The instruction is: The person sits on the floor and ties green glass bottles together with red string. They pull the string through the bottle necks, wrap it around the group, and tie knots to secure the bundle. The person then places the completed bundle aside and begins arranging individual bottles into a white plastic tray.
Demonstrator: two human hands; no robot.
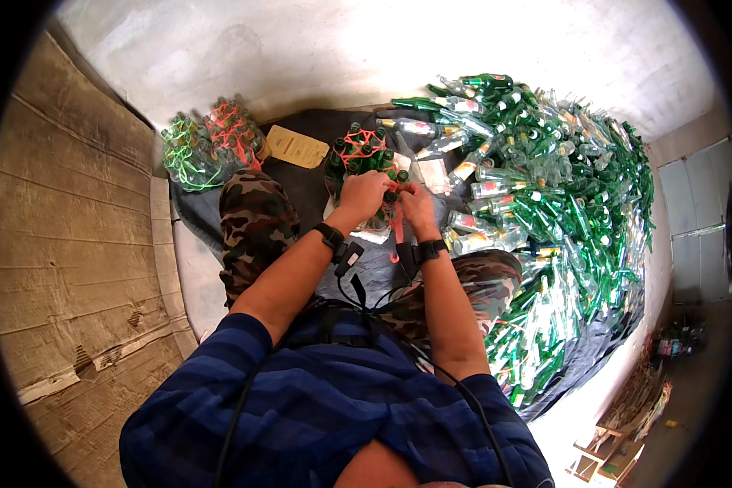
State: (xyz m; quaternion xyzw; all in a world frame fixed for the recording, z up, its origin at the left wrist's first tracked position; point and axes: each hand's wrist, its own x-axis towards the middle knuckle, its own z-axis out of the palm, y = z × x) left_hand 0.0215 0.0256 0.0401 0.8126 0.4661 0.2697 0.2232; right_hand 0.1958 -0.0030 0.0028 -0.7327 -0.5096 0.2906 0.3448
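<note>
In front of me stands a bundle of upright green glass bottles (378, 162), with red plastic strap (361, 147) laced around and between their necks. My left hand (363, 196) reaches over the bundle's near side, fingertips pinching the strap beside a bottle neck. Close by on the right, my right hand (419, 209) has its thumb and fingers closed on the same strap. A loose strap end (398, 226) hangs below, between the two hands. The hands hide part of the bundle's near right side.
A large heap of loose green and clear bottles (561, 183) spreads along my right. Two tied bundles, one in green strap (186, 158) and one in red strap (233, 129), stand at the far left. A yellowish cardboard piece (297, 146) lies on the dark sheet. Cardboard (73, 232) lines the left side.
</note>
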